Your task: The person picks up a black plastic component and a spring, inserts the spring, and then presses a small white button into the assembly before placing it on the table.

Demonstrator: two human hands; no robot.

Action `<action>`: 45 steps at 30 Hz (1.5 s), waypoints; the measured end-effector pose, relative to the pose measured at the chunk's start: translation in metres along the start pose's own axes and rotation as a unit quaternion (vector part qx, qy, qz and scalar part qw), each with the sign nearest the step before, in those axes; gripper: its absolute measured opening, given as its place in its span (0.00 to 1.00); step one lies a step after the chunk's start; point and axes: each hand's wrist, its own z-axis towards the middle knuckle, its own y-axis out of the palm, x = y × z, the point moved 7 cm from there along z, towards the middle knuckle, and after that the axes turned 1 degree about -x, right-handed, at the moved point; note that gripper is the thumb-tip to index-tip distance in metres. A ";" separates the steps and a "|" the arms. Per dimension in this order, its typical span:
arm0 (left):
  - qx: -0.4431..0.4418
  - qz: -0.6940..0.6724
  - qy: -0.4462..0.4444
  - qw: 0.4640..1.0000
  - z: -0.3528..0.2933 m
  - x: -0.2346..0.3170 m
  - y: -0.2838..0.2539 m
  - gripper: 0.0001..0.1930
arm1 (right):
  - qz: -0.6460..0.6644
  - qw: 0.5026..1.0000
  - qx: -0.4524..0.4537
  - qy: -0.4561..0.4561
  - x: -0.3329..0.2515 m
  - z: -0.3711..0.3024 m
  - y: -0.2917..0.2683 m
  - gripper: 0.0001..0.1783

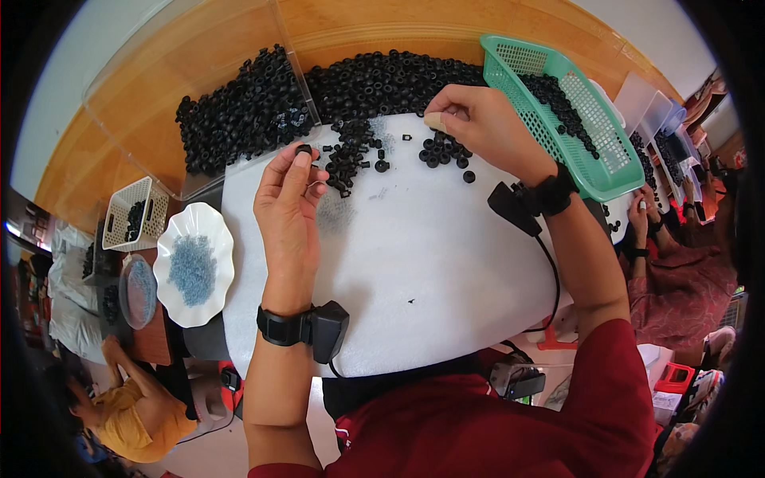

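Note:
My left hand (288,195) pinches a small black round plastic part (304,149) between thumb and forefinger, above the left part of a white foam sheet (398,263). Close beside its fingertips lies a loose heap of small black plastic pieces (344,159). My right hand (486,127) is farther right, its thumb and fingers pressed together, with a beige covering on the thumb tip. Whatever is between those fingers is too hidden to make out. Just below them sits a cluster of black round caps (441,150), with one cap (468,176) apart from the rest.
Black parts (390,84) are piled along the back, partly inside a clear plastic box (131,111). A green basket (558,151) stands right. At left are a white scalloped dish (225,275) of bluish pellets and a small white basket (115,209). Other people sit on both sides.

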 end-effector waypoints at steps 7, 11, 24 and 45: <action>0.037 -0.025 0.032 0.999 0.006 0.015 -0.014 0.12 | -0.031 0.976 -0.206 -0.055 -0.028 -0.005 0.060 0.05; 0.046 -0.054 0.034 0.997 0.007 0.018 -0.016 0.13 | -0.129 0.960 -0.204 -0.140 -0.036 -0.012 0.081 0.06; -0.012 0.039 -0.025 0.999 -0.001 -0.003 0.001 0.11 | -0.203 0.945 -0.190 -0.173 -0.033 -0.017 0.113 0.04; -0.034 0.103 -0.037 0.993 -0.004 -0.004 0.011 0.12 | -0.123 0.956 -0.213 -0.157 -0.015 -0.019 0.095 0.06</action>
